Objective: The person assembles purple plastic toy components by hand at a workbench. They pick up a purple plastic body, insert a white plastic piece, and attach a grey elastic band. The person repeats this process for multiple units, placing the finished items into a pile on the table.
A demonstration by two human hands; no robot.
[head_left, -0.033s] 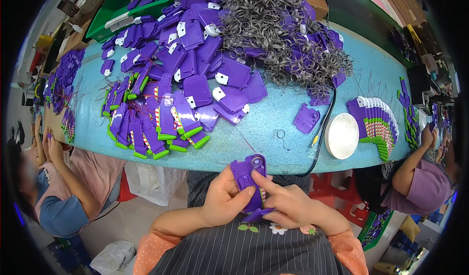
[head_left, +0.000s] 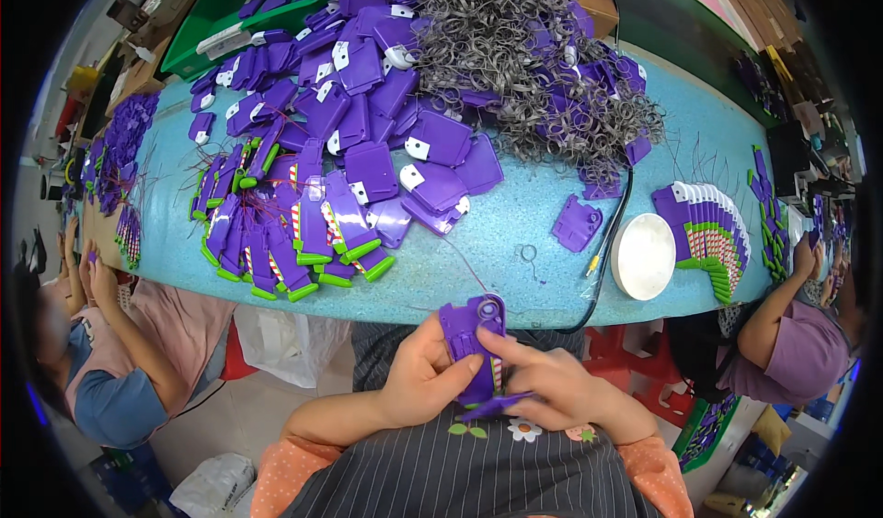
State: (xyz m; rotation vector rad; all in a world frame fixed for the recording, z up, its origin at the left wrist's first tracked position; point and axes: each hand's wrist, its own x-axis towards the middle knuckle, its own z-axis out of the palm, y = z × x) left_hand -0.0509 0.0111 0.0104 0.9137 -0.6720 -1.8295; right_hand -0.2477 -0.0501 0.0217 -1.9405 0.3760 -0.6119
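My left hand is closed on a purple plastic housing, held upright over my lap at the table's near edge. A small ring-shaped metal coil sits in the round seat at its top, and thin wires rise from there. Red-and-white stripes show along its right side. My right hand has its index finger on the housing just below the coil. Its lower fingers pinch a second purple plastic piece at the bottom; whether the two pieces touch is unclear.
Purple covers with white corners are heaped behind a pile of green-tipped, striped wing pieces. Grey metal coils form a tangled mound at the back. A white bowl stands right, beside fanned-out wing pieces and a black cable. Co-workers sit on both sides.
The housing has shifted slightly right, showing more of its striped side. My right hand has moved a little, its fingers blurred, and the lower purple piece has turned slightly.
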